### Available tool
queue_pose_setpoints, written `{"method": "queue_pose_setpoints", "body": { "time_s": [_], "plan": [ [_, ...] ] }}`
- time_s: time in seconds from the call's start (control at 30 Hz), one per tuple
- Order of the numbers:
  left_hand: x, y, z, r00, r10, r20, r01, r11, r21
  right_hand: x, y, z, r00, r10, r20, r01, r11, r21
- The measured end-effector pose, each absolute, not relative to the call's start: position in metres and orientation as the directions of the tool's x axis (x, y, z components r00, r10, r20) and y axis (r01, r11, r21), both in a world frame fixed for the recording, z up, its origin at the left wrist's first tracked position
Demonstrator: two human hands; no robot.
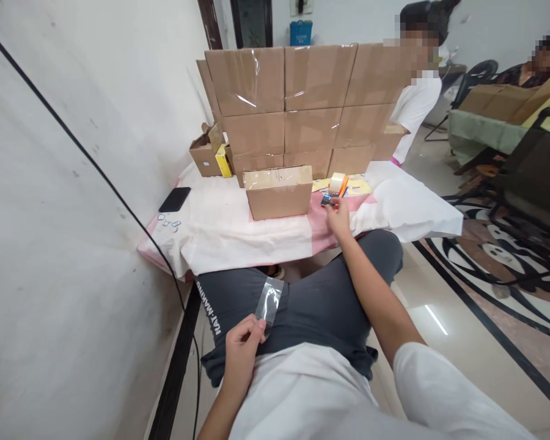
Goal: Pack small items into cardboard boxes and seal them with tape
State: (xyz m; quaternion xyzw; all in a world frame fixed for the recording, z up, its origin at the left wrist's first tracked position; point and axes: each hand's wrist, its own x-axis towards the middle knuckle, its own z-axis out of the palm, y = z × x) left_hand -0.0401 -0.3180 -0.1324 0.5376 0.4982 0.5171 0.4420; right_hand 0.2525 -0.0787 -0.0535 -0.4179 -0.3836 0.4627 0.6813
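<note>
The table's near edge, under a white and pink cloth point(275, 241), runs just beyond the seated person's knees; cloth shows between the phone point(175, 199) at left and the box point(279, 203), and again toward the right end. The wall point(96, 183) bounds the left side, a black cable point(80, 146) hanging in front of it. A stack of cartons point(311, 131), three across and three high in its front face, limits reach behind the box. Another person's white sleeve point(424, 101) appears past the stack's right side. The box stands upright near the table's middle, its top apparently open, the inner back wall visible and the floor hidden. At the far left an open carton point(205, 160) has raised flaps, its contents out of sight; a yellow pack point(223, 161) stands just beside it. The left hand point(246, 335) pinches one end of a clear strip point(271, 299) between thumb and fingers, above the lap. The right hand point(339, 218) is extended over the near edge, fingertips at a dark piece by the tape roll point(336, 182), right of the box; whether they grip it cannot be told.
</note>
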Motion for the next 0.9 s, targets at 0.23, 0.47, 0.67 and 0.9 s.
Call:
{"method": "queue_pose_setpoints", "body": {
  "time_s": [0.23,0.47,0.67,0.9],
  "plan": [
    [-0.039,-0.323,-0.131,-0.066,0.995,0.072,0.051,-0.069,0.996,0.165,-0.156,-0.069,-0.659,0.719,-0.223,0.201,-0.117,-0.973],
    [-0.042,-0.311,-0.14,-0.09,0.993,-0.081,0.08,0.089,0.993,0.142,-0.191,-0.047,-0.686,0.724,-0.068,0.256,0.153,-0.955],
    [-0.044,-0.294,-0.156,0.071,0.955,-0.288,0.048,0.285,0.957,0.167,-0.183,-0.012,-0.551,0.803,0.226,0.413,0.498,-0.762],
    [-0.074,-0.295,-0.173,0.117,0.943,-0.312,-0.288,0.333,0.898,0.225,-0.168,0.045,-0.082,0.823,0.562,0.373,0.549,-0.749]
  ]
}}
